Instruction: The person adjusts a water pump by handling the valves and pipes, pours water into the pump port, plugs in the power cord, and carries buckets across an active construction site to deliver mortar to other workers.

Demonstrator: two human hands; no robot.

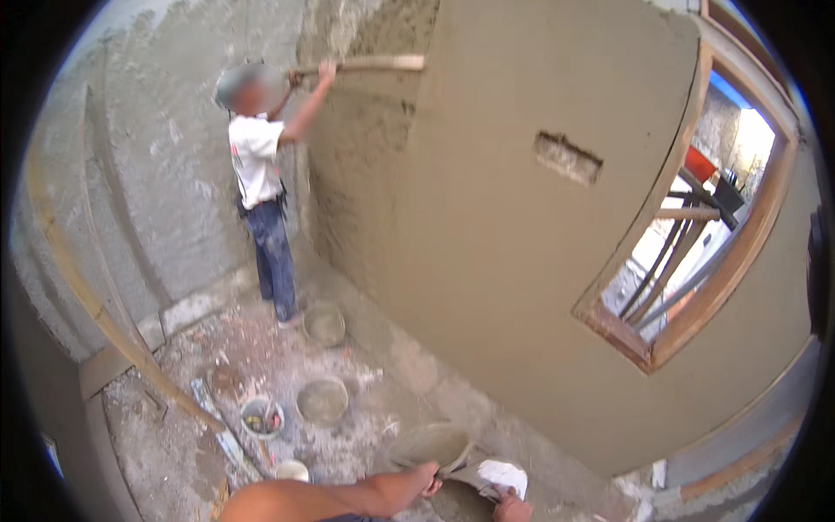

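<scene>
Low in the picture my left hand is closed at the near rim of a wide shallow basin, its fingers curled round a thin edge. My right hand is closed on a curved grey-and-white piece whose kind I cannot make out. This piece spans the gap between my two hands, and its grey part reaches toward my left fingers. Behind it lies a dark rounded form, partly cut off by the lower edge.
Across the room a person presses a long wooden straightedge to the plastered wall. Two mortar basins, a bucket of tools and a pale pail stand on the floor. A long pole leans left.
</scene>
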